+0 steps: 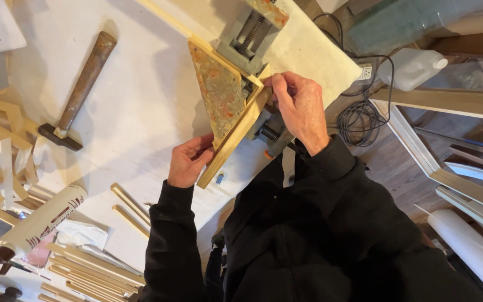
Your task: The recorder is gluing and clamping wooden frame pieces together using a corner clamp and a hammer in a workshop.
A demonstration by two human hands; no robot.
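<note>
Both hands grip a pale wooden moulding strip [236, 137] lying in the rusty grey corner vise [222, 92]: left hand [188, 162] pinching its lower end, right hand [300, 106] clamped on its upper end. A white plastic jug [412, 68] stands right of the bench, and a cream cartridge tube with red print [43, 219] lies at lower left.

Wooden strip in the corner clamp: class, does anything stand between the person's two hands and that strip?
Nothing visible does. The left hand grips the lower end of the wooden strip directly, and the right hand pinches its upper end against the corner clamp.

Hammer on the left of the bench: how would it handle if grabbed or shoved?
The hammer is probably head-heavy: dark metal head, long wooden handle. Rigid. Its round handle might roll slightly, but the crosswise head likely stops it. It lies flat on the white benchtop, so tipping seems unlikely.
</note>
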